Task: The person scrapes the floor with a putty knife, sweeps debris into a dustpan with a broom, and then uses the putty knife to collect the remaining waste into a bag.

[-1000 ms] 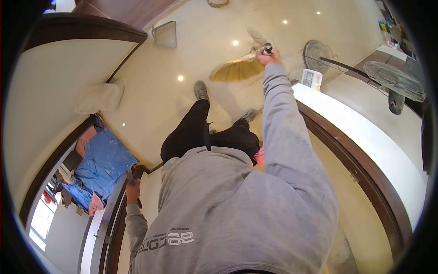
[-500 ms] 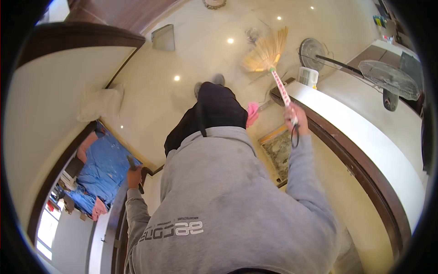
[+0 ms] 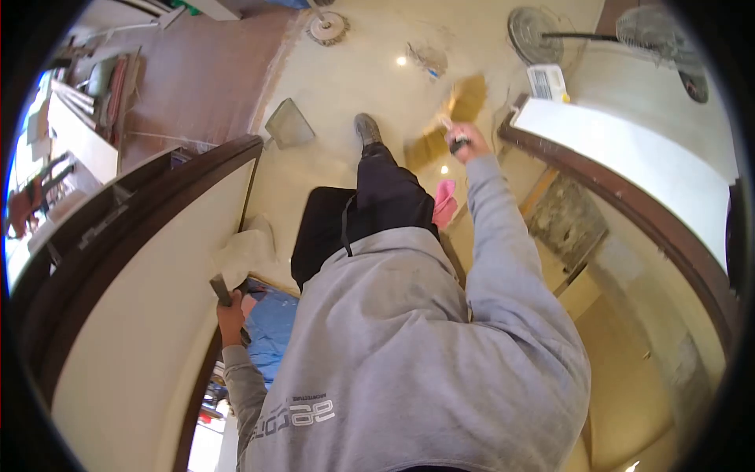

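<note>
My right hand [image 3: 465, 144] is closed around the handle of a straw broom [image 3: 469, 96], arm stretched forward. The broom's fan-shaped bristles lie beyond the hand, smeared by motion over the pale shiny floor [image 3: 330, 90]. Low on the left, my left hand [image 3: 230, 321] grips a dark grey bar-shaped object [image 3: 220, 289]; its kind does not show. A small heap of debris [image 3: 427, 59] lies on the floor past the broom. By my right hip is a pink cloth [image 3: 445, 203].
A square grey-green piece [image 3: 289, 124] lies ahead on the left. A standing fan [image 3: 535, 35] and a white box-like item [image 3: 548, 82] are ahead on the right. A dark-edged white ledge [image 3: 621, 141] runs along my right, a dark-edged panel [image 3: 157, 275] along my left.
My view has turned and moved forward. The broom has swung nearer, its handle now foreshortened. One foot has stepped ahead. My left hand keeps its hold on the grey object.
</note>
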### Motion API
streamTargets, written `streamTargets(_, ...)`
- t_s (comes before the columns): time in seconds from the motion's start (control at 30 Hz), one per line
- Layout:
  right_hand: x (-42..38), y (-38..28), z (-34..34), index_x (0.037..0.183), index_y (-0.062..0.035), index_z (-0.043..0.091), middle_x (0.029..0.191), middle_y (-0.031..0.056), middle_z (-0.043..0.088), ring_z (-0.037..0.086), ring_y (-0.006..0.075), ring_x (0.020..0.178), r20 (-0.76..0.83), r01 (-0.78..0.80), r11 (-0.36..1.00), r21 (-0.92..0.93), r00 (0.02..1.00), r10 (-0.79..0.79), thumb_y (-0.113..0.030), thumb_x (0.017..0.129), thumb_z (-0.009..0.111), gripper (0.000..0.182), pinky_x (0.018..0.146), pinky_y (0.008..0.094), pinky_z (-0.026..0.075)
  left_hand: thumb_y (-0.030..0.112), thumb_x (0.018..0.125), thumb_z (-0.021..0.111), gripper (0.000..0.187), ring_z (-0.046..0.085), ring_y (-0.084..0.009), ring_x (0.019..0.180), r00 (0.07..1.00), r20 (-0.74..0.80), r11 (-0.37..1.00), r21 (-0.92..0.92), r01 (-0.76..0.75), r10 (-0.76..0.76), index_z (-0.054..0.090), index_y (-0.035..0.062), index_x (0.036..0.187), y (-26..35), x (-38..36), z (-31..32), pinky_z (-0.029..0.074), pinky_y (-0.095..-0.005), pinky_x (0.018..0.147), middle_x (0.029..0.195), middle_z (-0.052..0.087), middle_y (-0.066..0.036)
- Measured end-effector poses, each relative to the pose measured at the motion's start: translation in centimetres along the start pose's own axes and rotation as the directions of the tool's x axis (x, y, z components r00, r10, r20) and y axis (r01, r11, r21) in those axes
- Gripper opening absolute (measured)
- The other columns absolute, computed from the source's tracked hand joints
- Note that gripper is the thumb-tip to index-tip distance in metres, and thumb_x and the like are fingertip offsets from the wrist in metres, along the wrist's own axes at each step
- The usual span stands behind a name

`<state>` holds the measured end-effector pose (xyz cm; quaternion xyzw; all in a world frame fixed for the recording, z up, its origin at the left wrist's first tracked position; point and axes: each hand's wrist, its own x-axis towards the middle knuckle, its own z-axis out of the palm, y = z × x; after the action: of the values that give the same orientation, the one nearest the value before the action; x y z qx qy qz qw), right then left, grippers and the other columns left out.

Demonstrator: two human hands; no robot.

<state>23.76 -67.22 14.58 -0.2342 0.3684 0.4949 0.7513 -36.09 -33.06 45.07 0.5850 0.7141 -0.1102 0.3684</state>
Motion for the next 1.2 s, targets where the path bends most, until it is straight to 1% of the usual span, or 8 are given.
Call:
streamTargets(0.17,-8.5,3.0,6.4,0.081,-0.0041,0.04,0.061,0.0018,0.044,0.043,0.0112,0.047,-0.136,0.021,0.982,0.189,0.991,0.005,-0.001,0.082,0.047,0.007,0.044,0.0213,0.038,0.025,0.086,0.065,0.021,0.038,-0.0067,0.038,0.995,0.098,0.997,0.07,-0.027,0.02,0.052,0.0096,0.08,3.4,4.6,-2.6,0.028,-0.0259,0.033,0.055,0.045,0.002)
streamTargets(0.27,-17.1,8.3,1.8,0.085,-0.0077,0.04,0.058,-0.0003,0.042,0.042,0.0091,0.044,-0.084,0.128,0.988,-0.085,0.987,-0.135,-0.006,0.088,0.045,0.006,0.039,0.0218,0.036,0.026,0.083,0.067,0.024,0.041,-0.0091,0.039,0.92,0.268,0.897,0.263,-0.355,0.285,0.052,0.0077,0.08,-0.4,12.6,-2.5,0.033,-0.0279,0.036,0.054,0.045,0.001)
streamTargets(0.4,-31.9,22.6,0.5,0.111,-0.013,0.048,0.062,-0.0011,0.044,0.043,0.008,0.045,-0.471,0.081,0.89,-0.449,0.825,-0.312,-0.015,0.09,0.049,0.021,0.036,0.0228,0.034,0.026,0.082,0.068,0.025,0.043,-0.0101,0.04,0.872,0.445,0.859,0.347,-0.376,0.203,0.052,0.0069,0.08,5.3,15.0,-1.9,0.035,-0.0286,0.038,0.053,0.046,0.0)
streamTargets(0.53,-42.5,39.4,-2.2,0.145,-0.0256,0.024,0.064,-0.0019,0.042,0.039,0.0067,0.045,-0.53,0.038,0.916,-0.4,0.806,-0.264,-0.013,0.091,0.046,0.06,0.036,0.0217,0.034,0.026,0.083,0.066,0.025,0.042,-0.0095,0.039,0.844,0.464,0.798,0.384,-0.465,0.269,0.051,0.0065,0.083,5.7,19.7,-3.4,0.033,-0.0278,0.036,0.054,0.046,0.0)
streamTargets(0.63,-46.6,47.8,-1.2,0.142,-0.0247,0.029,0.064,-0.0023,0.041,0.038,0.0065,0.044,-0.577,0.077,0.978,-0.193,0.797,-0.177,-0.011,0.09,0.045,0.056,0.036,0.0212,0.033,0.025,0.084,0.065,0.023,0.042,-0.0093,0.038,0.858,0.443,0.819,0.369,-0.44,0.261,0.05,0.0063,0.084,4.9,20.4,-5.3,0.033,-0.027,0.034,0.053,0.045,0.001)
streamTargets(0.7,-46.6,52.0,-2.1,0.127,-0.0159,0.042,0.062,-0.0018,0.041,0.038,0.0068,0.044,-0.631,0.195,0.979,0.05,0.766,-0.12,-0.009,0.088,0.046,0.04,0.037,0.0205,0.032,0.024,0.084,0.064,0.023,0.044,-0.0104,0.038,0.853,0.472,0.815,0.39,-0.429,0.223,0.051,0.006,0.083,3.7,22.5,-6.0,0.034,-0.0273,0.033,0.053,0.046,0.0)
streamTargets(0.9,-33.9,58.3,-13.0,0.086,-0.0038,0.043,0.058,0.0017,0.045,0.042,0.0116,0.04,-0.659,0.368,0.912,0.183,0.734,-0.164,-0.009,0.087,0.049,0.008,0.036,0.0243,0.037,0.027,0.083,0.066,0.026,0.046,-0.0124,0.039,0.798,0.531,0.681,0.474,-0.558,0.285,0.052,0.0054,0.083,3.5,21.3,-6.3,0.036,-0.0278,0.036,0.053,0.048,-0.002)
streamTargets(1.2,-15.1,42.1,-8.7,0.081,-0.0063,0.039,0.054,-0.0001,0.041,0.041,0.0106,0.04,-0.329,0.391,0.897,0.205,0.891,-0.313,-0.008,0.087,0.046,0.008,0.036,0.0255,0.038,0.028,0.083,0.065,0.026,0.045,-0.0116,0.041,0.779,0.466,0.623,0.477,-0.62,0.419,0.052,0.0051,0.083,4.3,21.2,-10.1,0.036,-0.029,0.037,0.058,0.05,-0.002)
